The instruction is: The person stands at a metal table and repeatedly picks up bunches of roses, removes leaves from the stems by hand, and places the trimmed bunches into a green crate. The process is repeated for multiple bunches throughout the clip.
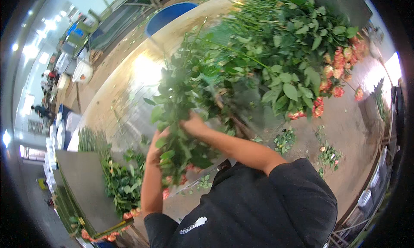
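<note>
A leafy bunch of rose stems (176,102) lies across both my hands, its pink-orange blooms hanging low near my body. My left hand (159,141) is at the bunch's left side, its fingers largely hidden behind leaves. My right hand (194,123) is closed around stems on the other side. To the right, a large heap of roses (278,54) rests on green netting (220,34), with its coral and yellow blooms (338,63) over the table's edge.
The pale metal table (129,70) curves around in front. More roses (126,180) stand at the left beside a grey panel (87,183). A blue tub (168,16) is beyond the table. Cut leaves and blooms (330,155) litter the floor at right.
</note>
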Demonstrator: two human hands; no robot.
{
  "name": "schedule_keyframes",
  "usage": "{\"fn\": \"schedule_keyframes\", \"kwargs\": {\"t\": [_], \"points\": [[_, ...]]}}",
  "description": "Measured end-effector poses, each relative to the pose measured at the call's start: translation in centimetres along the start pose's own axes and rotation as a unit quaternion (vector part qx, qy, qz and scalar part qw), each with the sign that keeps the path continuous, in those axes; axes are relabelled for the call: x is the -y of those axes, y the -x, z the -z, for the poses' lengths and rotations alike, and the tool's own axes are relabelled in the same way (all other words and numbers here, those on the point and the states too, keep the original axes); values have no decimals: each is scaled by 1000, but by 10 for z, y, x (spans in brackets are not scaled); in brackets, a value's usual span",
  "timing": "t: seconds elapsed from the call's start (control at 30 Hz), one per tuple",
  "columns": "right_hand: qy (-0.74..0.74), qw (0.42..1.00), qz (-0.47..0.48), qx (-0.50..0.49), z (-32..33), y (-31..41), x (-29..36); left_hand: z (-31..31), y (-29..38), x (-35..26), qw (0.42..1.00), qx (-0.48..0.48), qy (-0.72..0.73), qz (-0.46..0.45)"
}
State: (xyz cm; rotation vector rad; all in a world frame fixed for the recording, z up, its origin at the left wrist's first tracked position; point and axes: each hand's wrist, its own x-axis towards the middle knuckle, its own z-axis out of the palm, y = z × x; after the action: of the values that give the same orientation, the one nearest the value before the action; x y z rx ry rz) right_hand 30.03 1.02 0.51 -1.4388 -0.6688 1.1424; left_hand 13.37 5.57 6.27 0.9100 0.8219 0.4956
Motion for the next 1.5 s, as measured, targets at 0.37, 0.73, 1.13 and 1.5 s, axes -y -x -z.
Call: {"fn": "schedule_keyframes", "kwargs": {"t": [0.37,0.73,1.13,1.5], "points": [[193,980,-43,-8,56,-20,-65,47,-6,132,952,-268,-48,-136],[412,909,56,1,55,-22,-36,93,23,156,927,-314,153,-137],[619,764,148,105,3,43,-48,67,29,155,934,-302,148,-123],[255,960,100,61,32,38,-4,58,63,102,939,-231,205,-154]]}}
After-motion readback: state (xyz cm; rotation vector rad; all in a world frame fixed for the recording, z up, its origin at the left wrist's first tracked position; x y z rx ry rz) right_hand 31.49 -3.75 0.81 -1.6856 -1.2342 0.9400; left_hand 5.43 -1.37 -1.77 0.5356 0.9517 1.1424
